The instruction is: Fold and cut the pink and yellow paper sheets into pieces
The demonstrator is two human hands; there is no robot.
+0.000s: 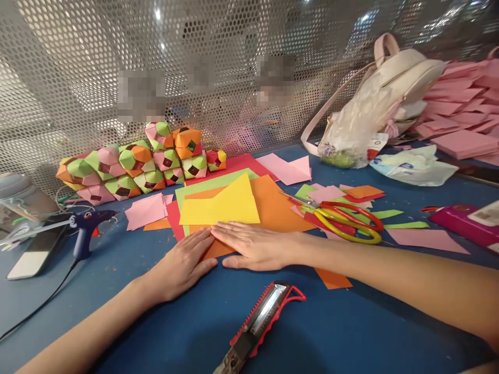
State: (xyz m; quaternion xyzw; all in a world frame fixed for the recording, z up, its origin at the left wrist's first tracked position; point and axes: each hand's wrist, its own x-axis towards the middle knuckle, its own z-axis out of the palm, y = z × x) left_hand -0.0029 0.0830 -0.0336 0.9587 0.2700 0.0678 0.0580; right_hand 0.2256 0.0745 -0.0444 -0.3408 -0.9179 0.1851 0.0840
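My left hand (181,265) lies flat with fingers stretched toward the stack of coloured paper, its fingertips on the orange sheet (278,202). Flat too is my right hand (259,246), its fingertips at the near edge of a yellow sheet (222,205). The two hands almost meet, and some orange paper shows between and beneath them. Under the yellow sheet are green paper (200,185) and red paper (237,167). A box cutter (263,319) with red edging rests in front of my hands. Right of the stack, scissors (346,218) with yellow and red handles lie on paper scraps.
Folded paper polyhedra (136,158) are piled at the back left. A blue glue gun (83,228) lies on a phone (37,254), its cord running forward. Behind right are a white backpack (409,72) and pink paper stacks (463,114). A magenta tool (468,221) lies far right.
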